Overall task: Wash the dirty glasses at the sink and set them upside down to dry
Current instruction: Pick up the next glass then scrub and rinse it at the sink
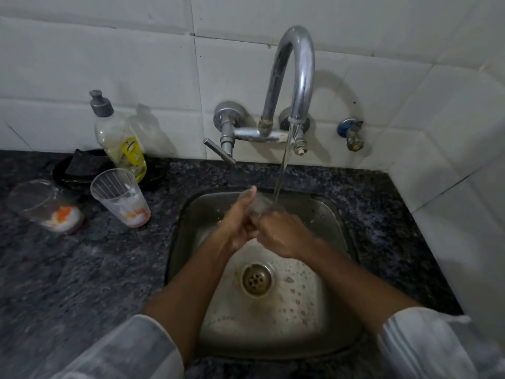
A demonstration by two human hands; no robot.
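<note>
Over the steel sink point(188, 242) I hold a clear glass point(259, 205) under the running stream from the tap point(296, 77). My left hand point(240, 222) grips the glass from the left, thumb up along its side. My right hand point(281, 233) holds it from the right, fingers curled round its lower part; most of the glass is hidden by my hands and blurred by water. Two dirty glasses wait on the dark counter at the left: one upright point(120, 198) with orange and white residue, one point(45, 205) lying tilted further left.
A dish soap bottle point(117, 138) and a dark scrub pad point(84, 162) sit on a black dish by the wall. The tap lever point(218, 150) juts forward above the sink's back rim. The drain point(257, 279) lies in soapy water. A tiled wall closes the right side.
</note>
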